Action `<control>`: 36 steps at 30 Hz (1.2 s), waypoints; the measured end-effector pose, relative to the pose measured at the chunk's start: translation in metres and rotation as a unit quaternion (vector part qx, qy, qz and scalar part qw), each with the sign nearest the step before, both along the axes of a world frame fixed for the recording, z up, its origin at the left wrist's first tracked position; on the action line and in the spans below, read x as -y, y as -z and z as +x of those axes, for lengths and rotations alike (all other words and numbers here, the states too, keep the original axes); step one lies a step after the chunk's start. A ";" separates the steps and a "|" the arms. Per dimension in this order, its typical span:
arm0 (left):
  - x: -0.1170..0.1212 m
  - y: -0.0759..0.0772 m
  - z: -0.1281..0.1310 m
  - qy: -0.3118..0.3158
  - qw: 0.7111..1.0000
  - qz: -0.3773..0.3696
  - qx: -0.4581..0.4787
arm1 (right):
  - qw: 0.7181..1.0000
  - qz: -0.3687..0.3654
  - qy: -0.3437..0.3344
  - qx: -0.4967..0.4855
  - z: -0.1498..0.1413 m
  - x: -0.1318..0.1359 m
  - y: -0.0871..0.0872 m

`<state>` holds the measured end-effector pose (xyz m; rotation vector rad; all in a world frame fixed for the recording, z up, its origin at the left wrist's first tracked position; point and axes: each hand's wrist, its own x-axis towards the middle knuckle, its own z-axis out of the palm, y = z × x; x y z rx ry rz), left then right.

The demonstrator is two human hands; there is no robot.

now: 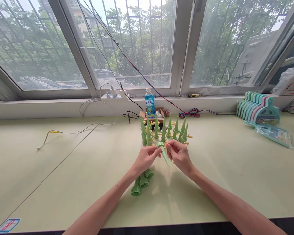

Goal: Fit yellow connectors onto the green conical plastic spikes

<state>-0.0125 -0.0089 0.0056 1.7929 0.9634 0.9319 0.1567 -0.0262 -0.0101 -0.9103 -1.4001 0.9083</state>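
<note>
My left hand is closed around a green plant-watering spike near its wide cap, with the pointed end slanting down to the right. My right hand pinches a small yellow valve at the side of that spike; whether the valve sits fully in it, I cannot tell. Just beyond both hands, several green spikes with yellow valves stand upright, points up. Under my left wrist lie a few loose green spikes, their open round ends facing me.
Behind the standing spikes are a small box and a blue bottle. Coiled red and blue wires lie near the windowsill. Pastel plastic scoops stand at the right, and a white cable crosses the table at the left.
</note>
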 end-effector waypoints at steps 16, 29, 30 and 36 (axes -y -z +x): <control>0.002 0.008 0.000 -0.041 0.980 0.196 -0.022 | 0.998 -0.059 -0.024 -0.031 0.002 -0.001 0.000; -0.003 0.019 -0.003 -0.039 0.951 0.298 -0.072 | 0.996 -0.081 -0.014 -0.027 0.003 -0.004 0.002; -0.003 0.018 -0.002 -0.050 0.957 0.278 -0.072 | 0.997 -0.075 -0.010 -0.032 0.002 -0.004 0.001; -0.002 0.008 0.000 -0.057 0.990 0.129 -0.027 | 0.998 -0.041 0.005 -0.044 0.002 -0.005 0.001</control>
